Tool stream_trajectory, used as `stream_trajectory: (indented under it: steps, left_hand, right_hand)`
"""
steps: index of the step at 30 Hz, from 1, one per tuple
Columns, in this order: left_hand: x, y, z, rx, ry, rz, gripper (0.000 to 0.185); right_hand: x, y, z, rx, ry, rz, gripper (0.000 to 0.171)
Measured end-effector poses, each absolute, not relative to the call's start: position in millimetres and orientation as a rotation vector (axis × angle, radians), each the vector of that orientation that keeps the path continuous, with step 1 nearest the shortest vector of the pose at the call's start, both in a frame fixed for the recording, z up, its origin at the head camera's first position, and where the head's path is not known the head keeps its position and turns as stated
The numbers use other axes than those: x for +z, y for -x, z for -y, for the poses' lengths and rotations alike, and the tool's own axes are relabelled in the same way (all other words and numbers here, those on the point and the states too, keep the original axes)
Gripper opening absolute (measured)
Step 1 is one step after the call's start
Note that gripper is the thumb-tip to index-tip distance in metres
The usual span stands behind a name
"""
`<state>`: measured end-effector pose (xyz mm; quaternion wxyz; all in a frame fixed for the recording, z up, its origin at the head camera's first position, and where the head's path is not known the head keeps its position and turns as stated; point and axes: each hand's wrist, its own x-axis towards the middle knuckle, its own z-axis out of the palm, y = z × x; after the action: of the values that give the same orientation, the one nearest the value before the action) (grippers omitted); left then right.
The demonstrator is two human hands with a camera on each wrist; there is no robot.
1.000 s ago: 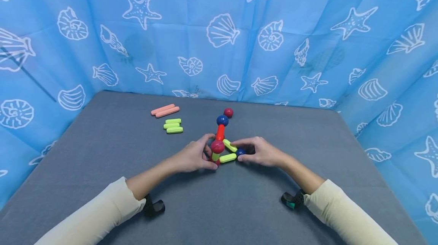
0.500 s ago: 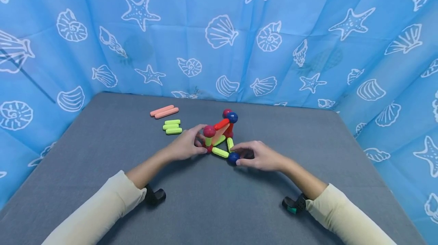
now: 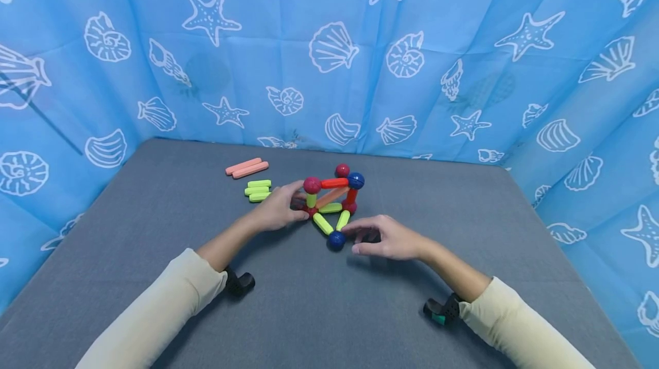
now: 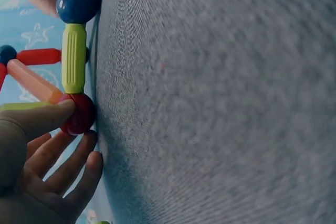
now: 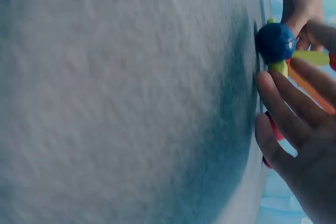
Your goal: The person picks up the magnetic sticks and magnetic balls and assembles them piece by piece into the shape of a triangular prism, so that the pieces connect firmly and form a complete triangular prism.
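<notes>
Blue shell-and-starfish curtain (image 3: 412, 54) across the whole top of the head view, grey table (image 3: 154, 231) below it. At frame centre, a stick-and-ball structure (image 3: 332, 197) standing on the table: yellow-green sticks low down, a red stick along the top between a dark red ball (image 3: 312, 185) and a blue ball, an orange stick slanting inside. Left hand (image 3: 278, 209) just left of the structure, thumb and fingers pinching the red ball (image 4: 77, 114) at its lower left corner, as seen in the left wrist view. Right hand (image 3: 388, 238) right of centre, fingers relaxed and loosely spread, holding nothing, fingertips just beside the near blue ball (image 3: 336, 239) at the front corner. Up and left of the structure, three loose green sticks (image 3: 258, 190) side by side, then two pink sticks (image 3: 246, 167) farther toward the curtain
</notes>
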<state>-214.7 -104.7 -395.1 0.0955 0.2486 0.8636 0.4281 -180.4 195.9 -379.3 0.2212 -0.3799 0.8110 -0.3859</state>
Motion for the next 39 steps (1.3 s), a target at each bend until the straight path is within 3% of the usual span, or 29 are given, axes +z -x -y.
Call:
stream_trajectory:
  steps: [5, 13, 22, 31, 39]
  left_hand:
    - [-395.6, 217.3, 105.4, 1.287, -0.737, -2.536, 0.062]
    - [-397.7, 219.1, 106.1, 1.31, -0.702, -2.518, 0.062]
    - [-383.0, 215.8, 144.3, 1.196, -0.768, -2.702, 0.055]
    - [-388.2, 214.7, 196.3, 0.922, -0.708, -2.938, 0.05]
    - [-391.2, 213.4, 198.6, 0.807, -0.652, -2.981, 0.051]
  right_hand:
    - [-380.3, 198.1, -201.3, -1.098, 0.88, -2.52, 0.024]
    - [-387.8, 227.1, -199.2, -1.078, 0.864, -2.55, 0.051]
    - [-391.1, 234.6, -188.9, -1.095, 0.889, -2.5, 0.034]
    - [-391.6, 234.9, -188.8, -1.093, 0.888, -2.498, 0.037]
    - [-390.2, 234.2, -188.3, -1.108, 0.879, -2.467, 0.038]
